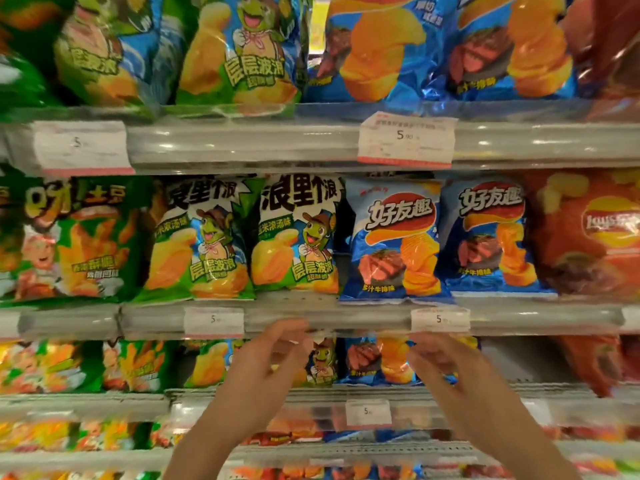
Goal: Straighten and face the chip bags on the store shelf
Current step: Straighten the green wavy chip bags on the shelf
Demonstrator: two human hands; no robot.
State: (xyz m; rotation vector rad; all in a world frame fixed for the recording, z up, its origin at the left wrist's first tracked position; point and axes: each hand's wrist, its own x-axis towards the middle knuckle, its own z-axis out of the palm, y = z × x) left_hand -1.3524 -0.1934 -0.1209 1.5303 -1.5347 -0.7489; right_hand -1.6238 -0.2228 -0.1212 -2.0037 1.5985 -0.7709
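Fingers (294,329) of the left hand (268,358) reach up to the front rail of the middle shelf (311,320), loosely bent and blurred; they seem to hold nothing, though whether the tips touch the rail is hard to tell. The right hand (440,362) is raised beside it at about the same height, its fingers loosely spread and smeared by motion, gripping nothing visible. Both forearms run off the bottom edge.

Just above the hands, on the middle shelf, stand the chip bags: two green bags (294,237) with a cartoon turtle and two blue bags (393,240) showing grilled meat, all upright and facing front. The left blue bag sits slightly forward, overlapping its neighbour. A red bag (585,233) stands to the right, partly cut off.

Behind the hands, bags on the lower shelf are partly hidden. White price tags (440,319) hang on the rails, their print mostly unreadable. The upper shelf's bags are cropped at the top.
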